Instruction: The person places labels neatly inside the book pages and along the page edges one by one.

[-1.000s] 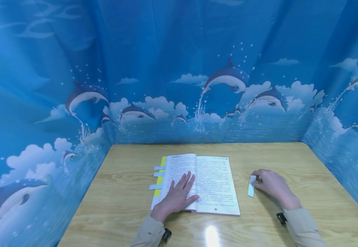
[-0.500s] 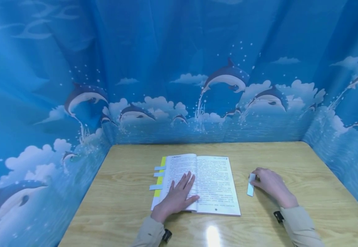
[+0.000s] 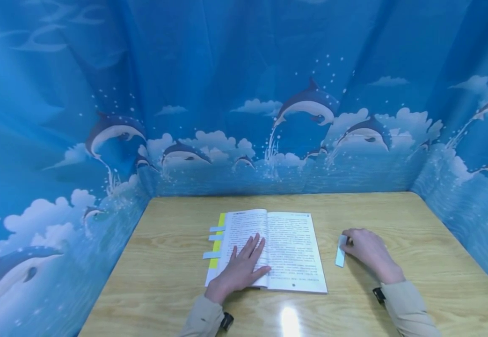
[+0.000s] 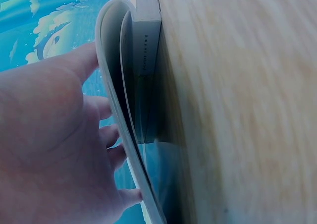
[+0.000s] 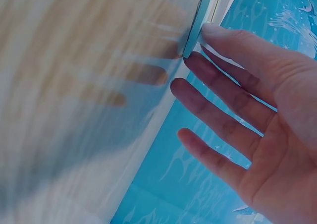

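Nudged toward nine o'clock, the pale blue strip [image 3: 339, 257], likely light and bendable, best held by one end, is pinched in the right hand [image 3: 367, 250] at three o'clock of the book [image 3: 296, 252]; the left hand [image 3: 238, 270] rests there, fingers spread

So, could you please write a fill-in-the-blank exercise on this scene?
The left hand rests mostly on the ____ page of the open book.
The right hand pinches a pale strip beyond the book's ____ edge.
Exactly ____ pale tabs cross the book's left edge.
The backdrop shows leaping ____.
Missing words: left; right; three; dolphins.
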Available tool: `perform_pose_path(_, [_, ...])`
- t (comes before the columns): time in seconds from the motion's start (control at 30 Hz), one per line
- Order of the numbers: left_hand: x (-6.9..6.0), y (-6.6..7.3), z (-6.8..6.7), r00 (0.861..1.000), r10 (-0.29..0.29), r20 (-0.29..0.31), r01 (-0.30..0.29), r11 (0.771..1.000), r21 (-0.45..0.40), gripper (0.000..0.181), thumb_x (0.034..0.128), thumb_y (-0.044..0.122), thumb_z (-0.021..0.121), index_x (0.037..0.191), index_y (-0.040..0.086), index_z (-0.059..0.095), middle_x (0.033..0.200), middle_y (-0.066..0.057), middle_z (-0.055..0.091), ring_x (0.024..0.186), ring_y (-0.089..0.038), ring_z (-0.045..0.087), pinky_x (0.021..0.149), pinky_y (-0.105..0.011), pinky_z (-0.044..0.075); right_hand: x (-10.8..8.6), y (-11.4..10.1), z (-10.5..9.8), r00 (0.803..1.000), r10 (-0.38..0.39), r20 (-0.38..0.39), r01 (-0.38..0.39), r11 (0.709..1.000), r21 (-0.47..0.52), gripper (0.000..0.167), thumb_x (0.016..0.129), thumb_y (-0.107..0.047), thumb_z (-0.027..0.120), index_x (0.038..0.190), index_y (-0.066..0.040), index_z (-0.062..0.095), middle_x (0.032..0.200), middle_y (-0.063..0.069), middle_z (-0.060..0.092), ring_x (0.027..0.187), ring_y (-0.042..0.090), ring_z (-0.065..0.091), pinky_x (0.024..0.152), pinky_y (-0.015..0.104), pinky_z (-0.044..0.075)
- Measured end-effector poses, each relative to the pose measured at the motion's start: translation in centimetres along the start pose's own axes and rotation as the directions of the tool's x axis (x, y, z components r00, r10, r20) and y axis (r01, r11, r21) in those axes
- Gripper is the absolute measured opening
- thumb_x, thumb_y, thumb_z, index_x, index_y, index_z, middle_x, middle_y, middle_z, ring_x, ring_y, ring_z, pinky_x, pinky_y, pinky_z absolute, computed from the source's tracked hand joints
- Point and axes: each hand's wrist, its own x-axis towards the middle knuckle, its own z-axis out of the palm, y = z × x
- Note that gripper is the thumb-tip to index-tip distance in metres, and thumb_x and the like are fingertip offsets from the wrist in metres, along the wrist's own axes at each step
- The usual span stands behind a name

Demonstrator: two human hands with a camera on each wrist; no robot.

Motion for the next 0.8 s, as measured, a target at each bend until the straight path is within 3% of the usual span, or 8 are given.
perform_pose_path(0.4, [0.16,-0.07,0.10,1.000,-0.003,-0.002,0.003,1.000,0.000,0.077,0.1044,0.056,0.043,0.164,0.017,0.013,0.171,-0.004,0.002,0.157,-0.025,0.006,0.123,-0.063,0.004,0.06,0.33,0.17,0.999,-0.035,-0.021,0.035,0.999,-0.012,0.013,0.082,-0.008,0.080,0.092,-0.003,0.073,0.076,0.003,0.071,0.060,0.011,0.057,0.052,0.032,0.051])
perform_pose_path(0.63, [0.12,-0.04,0.10,1.000,-0.006,0.001,0.006,1.000,0.001,0.077,0.1044,0.056,0.042,0.164,0.017,0.014,0.171,-0.004,0.002,0.157,-0.025,0.006,0.123,-0.063,0.004,0.04,0.40,0.01,0.999,-0.046,-0.001,0.046,0.999,0.015,0.025,0.083,-0.007,0.080,0.103,0.005,0.072,0.081,0.008,0.072,0.069,0.020,0.066,0.058,0.038,0.055])
perform_pose_path(0.8, [0.12,-0.02,0.03,1.000,-0.006,0.002,0.006,1.000,0.000,0.077,0.1046,0.055,0.043,0.164,0.017,0.013,0.171,-0.005,0.002,0.157,-0.025,0.005,0.123,-0.063,0.004,0.18,0.47,0.03,0.999,-0.040,0.015,0.040,0.999,0.031,0.011,0.085,-0.006,0.078,0.092,-0.002,0.071,0.072,0.001,0.065,0.062,0.013,0.056,0.054,0.032,0.049])
